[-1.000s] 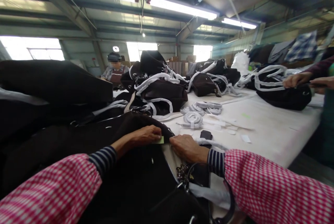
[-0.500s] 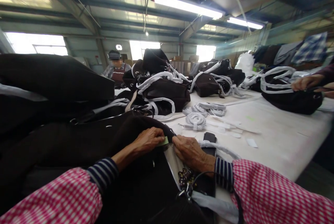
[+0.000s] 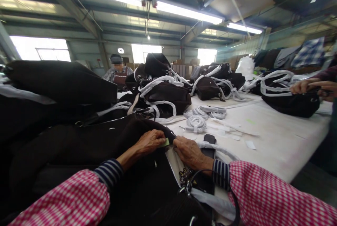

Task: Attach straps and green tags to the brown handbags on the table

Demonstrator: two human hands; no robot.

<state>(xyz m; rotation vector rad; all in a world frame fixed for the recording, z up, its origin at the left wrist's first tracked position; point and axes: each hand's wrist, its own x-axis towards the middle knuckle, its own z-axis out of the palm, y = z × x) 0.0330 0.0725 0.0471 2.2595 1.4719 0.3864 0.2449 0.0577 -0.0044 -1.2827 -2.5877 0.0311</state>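
A large black handbag [image 3: 137, 191] lies before me with its zippered opening partly spread, showing a pale lining [image 3: 174, 161]. My left hand [image 3: 151, 141] is closed at the upper rim of the opening, and a small yellow-green slip [image 3: 165, 142] sticks out by its fingertips. My right hand [image 3: 191, 152] pinches the bag at the end of the opening, close to the left one; its fingertips are partly hidden. Below the right wrist are a dark charm with gold-coloured bits [image 3: 185, 177], a metal clasp [image 3: 185, 190] and a white-wrapped strap [image 3: 213, 203].
Black bags with white-wrapped handles [image 3: 168, 94] are piled ahead. Coiled wrapped straps [image 3: 196, 123] and paper scraps [image 3: 250, 145] lie on the white table [image 3: 276, 148]. At right, a co-worker's hands [image 3: 308, 86] touch another black bag [image 3: 289, 105]. Another person [image 3: 118, 71] is behind the pile.
My hands keep the same grip on the bag, with little movement. The view has shifted slightly. At right, the co-worker's hands have come closer together over their bag.
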